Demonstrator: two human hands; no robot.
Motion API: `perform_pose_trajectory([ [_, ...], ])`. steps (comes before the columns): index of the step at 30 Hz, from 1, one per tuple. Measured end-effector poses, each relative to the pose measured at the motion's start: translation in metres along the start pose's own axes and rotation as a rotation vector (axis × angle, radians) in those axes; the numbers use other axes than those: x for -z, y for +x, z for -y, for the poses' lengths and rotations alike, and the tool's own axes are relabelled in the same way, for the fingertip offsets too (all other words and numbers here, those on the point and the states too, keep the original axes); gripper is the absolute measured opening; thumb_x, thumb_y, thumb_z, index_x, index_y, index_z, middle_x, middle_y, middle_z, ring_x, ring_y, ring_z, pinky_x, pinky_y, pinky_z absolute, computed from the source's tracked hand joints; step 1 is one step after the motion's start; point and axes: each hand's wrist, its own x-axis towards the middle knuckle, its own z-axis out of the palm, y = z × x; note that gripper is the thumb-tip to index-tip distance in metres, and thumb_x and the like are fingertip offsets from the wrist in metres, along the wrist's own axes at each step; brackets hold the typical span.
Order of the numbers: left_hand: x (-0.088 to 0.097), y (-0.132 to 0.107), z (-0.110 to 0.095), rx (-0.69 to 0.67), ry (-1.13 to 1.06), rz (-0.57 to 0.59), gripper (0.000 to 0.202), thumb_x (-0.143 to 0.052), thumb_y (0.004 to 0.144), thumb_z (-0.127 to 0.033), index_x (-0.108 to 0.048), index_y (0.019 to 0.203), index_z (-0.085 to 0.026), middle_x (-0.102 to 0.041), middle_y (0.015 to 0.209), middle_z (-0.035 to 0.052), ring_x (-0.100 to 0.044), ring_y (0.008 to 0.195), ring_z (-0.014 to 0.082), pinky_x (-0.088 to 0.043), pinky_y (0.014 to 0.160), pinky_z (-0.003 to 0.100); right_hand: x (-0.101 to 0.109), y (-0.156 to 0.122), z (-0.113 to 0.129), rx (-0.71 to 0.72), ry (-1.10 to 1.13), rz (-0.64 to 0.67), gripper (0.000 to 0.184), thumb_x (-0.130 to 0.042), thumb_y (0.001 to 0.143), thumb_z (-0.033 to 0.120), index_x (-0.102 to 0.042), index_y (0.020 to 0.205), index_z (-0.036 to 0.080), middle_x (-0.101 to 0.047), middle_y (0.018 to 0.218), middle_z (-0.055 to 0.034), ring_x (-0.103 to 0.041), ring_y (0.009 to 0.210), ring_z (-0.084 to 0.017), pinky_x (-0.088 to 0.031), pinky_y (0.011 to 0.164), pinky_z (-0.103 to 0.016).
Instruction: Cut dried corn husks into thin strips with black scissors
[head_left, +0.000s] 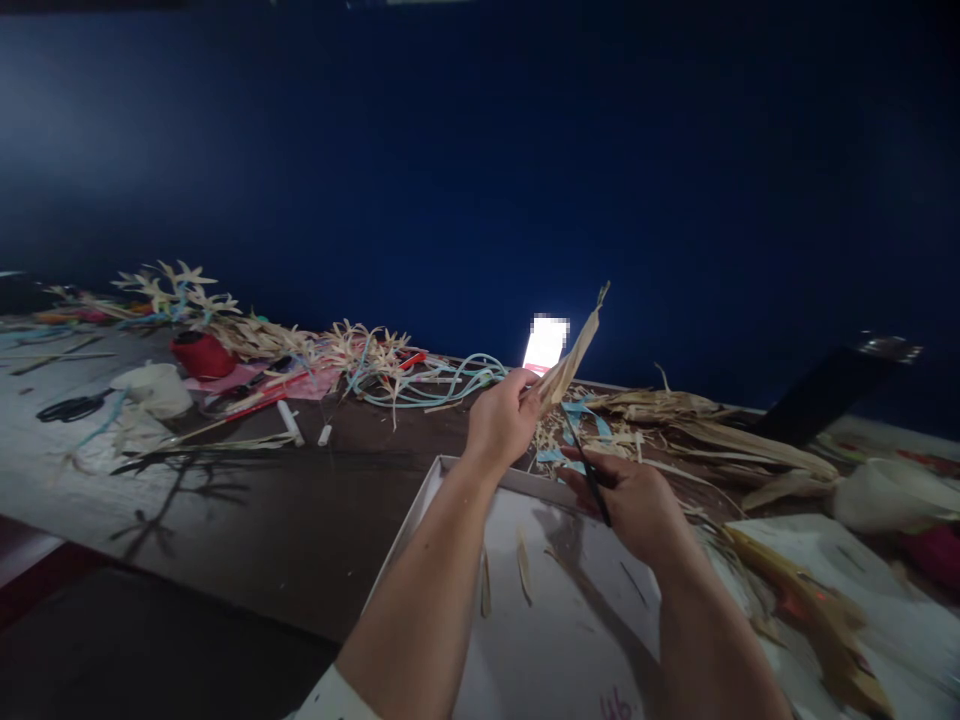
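Observation:
My left hand point(504, 425) is closed around the base of a pale dried corn husk point(574, 360), its narrow tip pointing up and to the right. Just below and to the right, my right hand point(637, 500) grips a slim dark-bladed tool point(589, 470). The tool's tip reaches up towards the lower end of the husk; whether they touch I cannot tell. Under my forearms lies a shallow white box point(517, 640) with a few husk slivers point(523, 568) in it. Husk scraps and blue strips point(576, 412) are scattered beyond its far edge.
A lit phone point(545, 343) stands behind my left hand. Dried husks point(750, 445) and a white cup point(896, 495) lie to the right. Leftward are husk flowers point(375, 345), light-blue cord point(457, 385), a red thread spool point(202, 355), another cup point(154, 388) and black scissors point(75, 406).

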Motion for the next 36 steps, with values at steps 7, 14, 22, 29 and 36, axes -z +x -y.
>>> perform_pose_trajectory([
  [7,-0.002,0.002,0.003,0.030,-0.188,0.057,0.022,-0.047,0.080,-0.032,-0.058,0.092,-0.018,-0.064,0.082,0.0053,-0.057,0.073,0.0148,-0.043,0.064,0.025,0.001,0.003,-0.005,0.030,0.093,0.046,0.055,-0.070,0.060,0.042,-0.063,0.109,0.015,-0.051,0.053,0.0034,-0.044,0.044,-0.010,-0.037,0.043,-0.022],
  [14,0.005,0.006,0.007,0.048,-0.391,0.210,0.033,-0.060,0.071,-0.029,-0.055,0.099,-0.014,-0.062,0.097,0.0086,-0.056,0.082,0.0143,-0.044,0.072,0.026,0.002,0.001,-0.001,0.055,0.079,0.060,0.054,-0.069,0.061,0.044,-0.064,0.106,0.014,-0.047,0.050,0.0048,-0.040,0.044,-0.009,-0.032,0.042,-0.022],
  [22,0.012,0.007,0.007,0.039,-0.338,0.264,0.026,-0.059,0.071,-0.029,-0.060,0.093,-0.014,-0.064,0.086,0.0059,-0.056,0.075,0.0133,-0.043,0.069,0.026,0.006,-0.006,0.013,0.063,0.064,0.139,0.052,-0.067,0.064,0.044,-0.065,0.102,0.009,-0.044,0.045,0.0043,-0.037,0.041,-0.008,-0.027,0.040,-0.021],
  [29,0.020,0.008,0.007,0.020,-0.308,0.323,0.027,-0.059,0.071,-0.032,-0.064,0.091,-0.014,-0.065,0.082,0.0052,-0.056,0.073,0.0135,-0.043,0.068,0.026,0.011,-0.009,0.015,0.060,-0.010,0.164,0.048,-0.065,0.065,0.046,-0.067,0.100,0.013,-0.045,0.045,0.0043,-0.038,0.040,-0.008,-0.029,0.039,-0.021],
  [36,0.017,0.009,0.015,0.045,-0.336,0.379,0.030,-0.061,0.068,-0.035,-0.064,0.090,-0.015,-0.064,0.081,0.0055,-0.055,0.070,0.0132,-0.043,0.065,0.026,0.008,-0.007,0.012,0.053,-0.018,0.195,0.052,-0.064,0.067,0.046,-0.063,0.106,0.012,-0.048,0.049,0.0032,-0.041,0.044,-0.009,-0.031,0.042,-0.022],
])
